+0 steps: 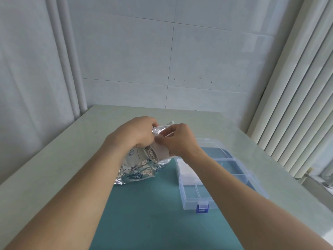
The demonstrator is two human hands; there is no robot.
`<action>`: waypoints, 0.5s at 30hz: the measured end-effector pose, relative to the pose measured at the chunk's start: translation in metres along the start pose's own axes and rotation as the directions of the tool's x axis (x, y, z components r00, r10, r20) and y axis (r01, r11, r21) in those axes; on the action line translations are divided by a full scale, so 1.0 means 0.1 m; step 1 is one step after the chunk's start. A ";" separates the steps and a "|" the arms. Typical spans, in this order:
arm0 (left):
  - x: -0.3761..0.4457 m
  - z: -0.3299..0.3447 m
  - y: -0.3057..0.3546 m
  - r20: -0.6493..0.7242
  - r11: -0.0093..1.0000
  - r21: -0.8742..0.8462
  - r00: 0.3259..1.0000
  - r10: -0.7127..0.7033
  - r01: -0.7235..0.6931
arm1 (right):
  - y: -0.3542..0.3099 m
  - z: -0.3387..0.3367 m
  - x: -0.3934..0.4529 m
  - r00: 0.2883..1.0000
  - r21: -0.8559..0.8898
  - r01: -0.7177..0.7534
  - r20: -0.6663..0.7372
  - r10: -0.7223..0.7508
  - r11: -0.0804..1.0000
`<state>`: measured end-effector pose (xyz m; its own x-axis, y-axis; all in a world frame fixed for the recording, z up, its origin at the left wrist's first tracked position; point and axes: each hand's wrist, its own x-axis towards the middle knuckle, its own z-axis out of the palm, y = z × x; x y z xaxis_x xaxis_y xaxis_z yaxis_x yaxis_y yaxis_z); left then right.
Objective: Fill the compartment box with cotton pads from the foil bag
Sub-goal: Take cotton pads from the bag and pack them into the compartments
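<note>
Both hands meet at the mouth of the foil bag (138, 168), which stands on the teal mat (153, 213) left of the compartment box. The left hand (135, 132) grips the bag's upper edge with curled fingers; the right hand (180, 139) pinches its opening from the other side. Just right of the bag, the clear compartment box (216, 174) lies open, white cotton pads (187, 173) filling one compartment, a blue latch (202, 208) on its near wall. The mat lies on a pale tabletop (54, 168).

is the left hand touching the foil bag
Touching: the head view shows the left hand gripping the top of the foil bag, fingers curled over its edge.
</note>
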<state>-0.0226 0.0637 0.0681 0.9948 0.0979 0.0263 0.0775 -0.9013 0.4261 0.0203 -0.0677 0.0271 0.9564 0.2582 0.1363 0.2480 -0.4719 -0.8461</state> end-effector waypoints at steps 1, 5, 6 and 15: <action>0.01 0.00 0.00 -0.003 1.000 0.003 1.000 -0.005 0.005 | 0.01 -0.01 -0.01 1.000 -0.034 0.022 -0.016 -0.023 0.999; 0.01 -0.01 0.00 0.005 0.999 0.023 1.000 -0.031 0.031 | 0.00 -0.02 -0.10 0.993 -0.154 0.121 0.026 -0.119 0.981; 0.01 -0.02 0.00 0.012 0.999 0.027 0.999 -0.037 0.037 | -0.01 -0.02 -0.11 0.990 -0.184 0.140 0.059 -0.132 0.973; 0.01 -0.04 -0.03 0.021 0.998 0.041 0.999 -0.045 0.044 | -0.09 0.04 -0.11 0.970 -0.267 0.210 0.180 -0.165 0.940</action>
<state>-0.0217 0.0684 0.0702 0.9915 0.1293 -0.0117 0.1236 -0.9128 0.3894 0.0072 -0.0628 0.0312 0.8586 0.4803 0.1792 0.4753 -0.6149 -0.6293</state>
